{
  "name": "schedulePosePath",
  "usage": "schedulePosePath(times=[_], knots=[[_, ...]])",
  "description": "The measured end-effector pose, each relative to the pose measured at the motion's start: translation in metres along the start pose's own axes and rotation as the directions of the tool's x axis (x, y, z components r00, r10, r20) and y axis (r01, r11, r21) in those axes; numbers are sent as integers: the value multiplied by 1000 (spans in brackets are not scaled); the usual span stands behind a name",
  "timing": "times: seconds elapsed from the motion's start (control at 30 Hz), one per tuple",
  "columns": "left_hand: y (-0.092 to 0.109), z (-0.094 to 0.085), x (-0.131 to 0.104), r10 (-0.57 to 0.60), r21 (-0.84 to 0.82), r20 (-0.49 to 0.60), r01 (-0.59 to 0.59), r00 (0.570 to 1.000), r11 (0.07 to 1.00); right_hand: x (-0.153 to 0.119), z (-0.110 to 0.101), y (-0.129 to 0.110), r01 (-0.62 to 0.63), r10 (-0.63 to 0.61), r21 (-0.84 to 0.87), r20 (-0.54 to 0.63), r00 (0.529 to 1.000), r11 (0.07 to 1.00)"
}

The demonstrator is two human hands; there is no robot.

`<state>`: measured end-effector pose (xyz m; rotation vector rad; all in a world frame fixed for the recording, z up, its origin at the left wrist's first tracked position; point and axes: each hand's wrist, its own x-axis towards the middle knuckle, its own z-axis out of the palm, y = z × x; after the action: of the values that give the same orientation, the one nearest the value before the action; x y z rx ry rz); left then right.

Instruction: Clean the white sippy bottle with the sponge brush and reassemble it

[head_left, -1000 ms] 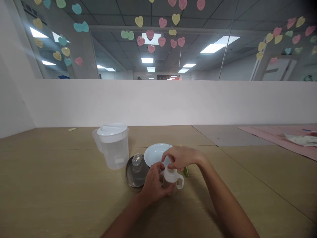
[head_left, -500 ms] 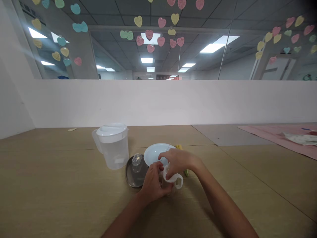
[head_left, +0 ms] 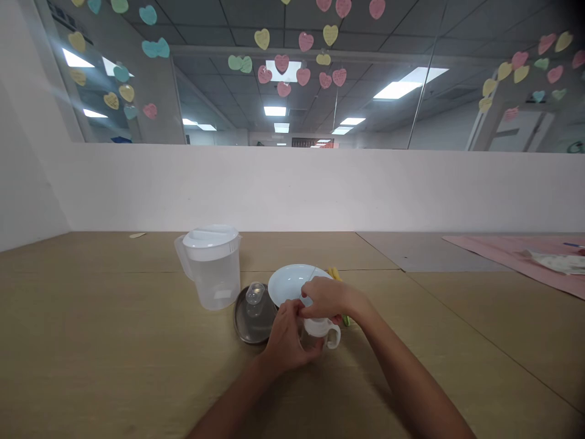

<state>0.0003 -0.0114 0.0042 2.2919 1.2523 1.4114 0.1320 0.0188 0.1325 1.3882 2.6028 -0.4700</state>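
My left hand is curled round the left side of a small clear cup, its thumb in front near the base. On top of the cup sits a white ring with a curved handle, the handle pointing right. My right hand reaches over from the right with bent fingers closed at the ring's upper left, close to my left fingertips. Its fingertips are partly hidden. Left of the cup, a clear dome-shaped cap rests on a round dark metal tray.
A white bowl stands just behind my hands. Beside it on the right lie yellow and green sticks, partly covered. A lidded translucent pitcher is at left. Pink cloth covers the far right of the table.
The white ring, tilted in my right hand before, now sits level on the cup. My right fingers have moved to its upper left edge. The view has shifted slightly.
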Motion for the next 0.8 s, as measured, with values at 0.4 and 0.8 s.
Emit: schedulePosePath(times=[0.4, 0.8], knots=[[1, -2, 1, -88, -58, 25, 89, 996, 994, 0, 0, 2, -6, 6, 26, -12, 1000, 1000], [-1, -3, 3, -67, 28, 1, 67, 998, 997, -1, 0, 0, 14, -13, 39, -34, 999, 999]])
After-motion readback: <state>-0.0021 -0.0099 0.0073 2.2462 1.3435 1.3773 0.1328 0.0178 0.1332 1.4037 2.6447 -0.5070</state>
